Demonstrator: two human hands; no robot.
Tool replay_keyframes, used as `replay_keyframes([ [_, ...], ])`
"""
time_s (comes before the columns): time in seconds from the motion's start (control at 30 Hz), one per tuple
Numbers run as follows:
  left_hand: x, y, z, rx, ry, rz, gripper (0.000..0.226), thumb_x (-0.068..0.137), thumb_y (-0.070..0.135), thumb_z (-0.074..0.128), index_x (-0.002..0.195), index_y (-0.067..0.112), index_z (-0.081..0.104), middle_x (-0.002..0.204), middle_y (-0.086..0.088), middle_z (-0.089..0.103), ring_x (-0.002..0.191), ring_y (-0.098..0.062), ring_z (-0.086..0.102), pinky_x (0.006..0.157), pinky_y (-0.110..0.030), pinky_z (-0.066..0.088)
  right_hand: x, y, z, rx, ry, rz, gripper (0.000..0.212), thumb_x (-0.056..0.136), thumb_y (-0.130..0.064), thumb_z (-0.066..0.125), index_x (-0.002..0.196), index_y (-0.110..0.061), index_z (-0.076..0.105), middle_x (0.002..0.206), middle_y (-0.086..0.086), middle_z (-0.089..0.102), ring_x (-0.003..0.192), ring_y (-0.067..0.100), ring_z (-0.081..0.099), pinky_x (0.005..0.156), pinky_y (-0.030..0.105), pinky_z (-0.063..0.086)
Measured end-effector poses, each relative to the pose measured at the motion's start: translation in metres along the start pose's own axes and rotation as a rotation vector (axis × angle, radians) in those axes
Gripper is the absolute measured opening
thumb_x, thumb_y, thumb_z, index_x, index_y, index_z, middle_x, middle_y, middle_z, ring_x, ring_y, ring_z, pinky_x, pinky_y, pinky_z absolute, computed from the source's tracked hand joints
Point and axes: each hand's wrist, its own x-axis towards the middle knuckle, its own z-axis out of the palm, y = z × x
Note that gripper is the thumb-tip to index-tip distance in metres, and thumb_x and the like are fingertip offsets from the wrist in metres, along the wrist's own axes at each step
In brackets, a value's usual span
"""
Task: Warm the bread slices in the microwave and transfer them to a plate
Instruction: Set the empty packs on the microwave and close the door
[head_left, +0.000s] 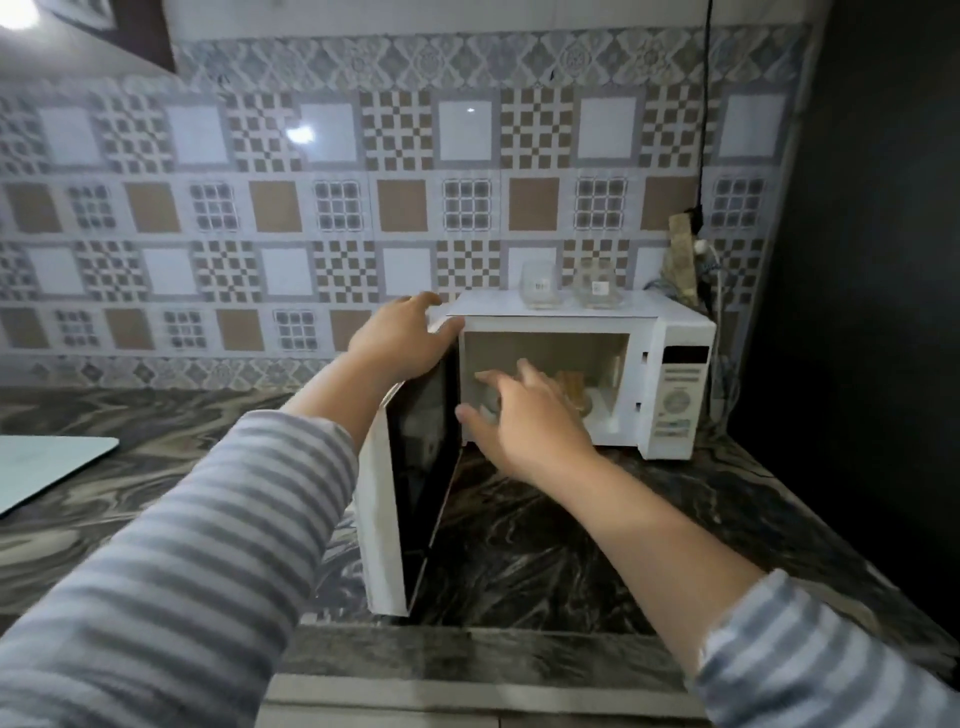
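Note:
A white microwave stands on the dark marble counter with its door swung wide open to the left. My left hand grips the door's top edge near the hinge corner. My right hand hovers at the mouth of the cavity, fingers spread and relaxed, holding nothing. Behind its fingers, bread slices stand on a glass dish inside the cavity; my hand hides part of them.
Two glass jars stand on top of the microwave. A pale flat board or plate lies on the counter at the far left. A black cord and a socket hang at the back right, beside a dark wall.

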Motion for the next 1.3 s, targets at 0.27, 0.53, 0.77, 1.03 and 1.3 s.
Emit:
replay_keyframes([
  [0.27,-0.017,-0.096,-0.008,-0.231,-0.277,0.074,0.053,0.096,0.057,0.034,0.140,0.030,0.047,0.144,0.001,0.048,0.129,-0.022,0.046,0.094,-0.031,0.039,-0.036,-0.091,0.069,-0.014,0.087,0.033,0.066,0.095,-0.061,0.032,0.152,-0.036,0.007,0.161,0.005,-0.007,0.148,0.027,-0.007,0.119,0.047,0.006],
  [0.53,-0.024,-0.102,0.013,-0.430,-0.282,0.208,0.053,0.100,0.052,0.024,0.140,0.028,0.048,0.151,0.004,0.039,0.140,-0.018,0.034,0.109,-0.029,0.024,-0.037,-0.112,0.093,-0.203,0.227,0.110,0.069,0.098,-0.057,0.027,0.153,-0.028,-0.001,0.161,0.010,-0.010,0.147,0.029,-0.015,0.118,0.051,0.001],
  [0.77,-0.026,-0.070,0.051,-0.432,-0.280,0.340,0.068,0.092,0.069,0.012,0.147,0.035,0.033,0.159,0.005,0.019,0.148,-0.013,0.007,0.120,-0.036,0.008,-0.040,-0.077,0.078,-0.295,0.335,0.247,0.072,0.096,-0.055,0.028,0.154,-0.018,0.007,0.161,0.011,-0.004,0.148,0.028,-0.010,0.119,0.051,0.001],
  [1.03,-0.011,-0.010,0.099,-0.239,-0.212,0.462,0.062,0.093,0.064,0.007,0.150,0.043,0.014,0.162,0.008,-0.004,0.147,-0.013,-0.013,0.115,-0.058,-0.004,-0.024,0.012,0.043,-0.408,0.340,0.414,0.071,0.098,-0.054,0.030,0.153,-0.024,-0.003,0.161,0.013,-0.009,0.147,0.031,-0.012,0.117,0.051,-0.002],
  [1.3,0.031,0.053,0.163,-0.045,-0.036,0.525,0.080,0.081,0.072,-0.006,0.151,0.038,0.010,0.162,0.009,-0.003,0.146,-0.010,-0.017,0.109,-0.059,-0.020,0.022,0.131,0.012,-0.400,0.329,0.357,0.071,0.099,-0.048,0.037,0.153,-0.031,-0.006,0.160,0.012,-0.011,0.146,0.031,-0.015,0.117,0.054,-0.001],
])
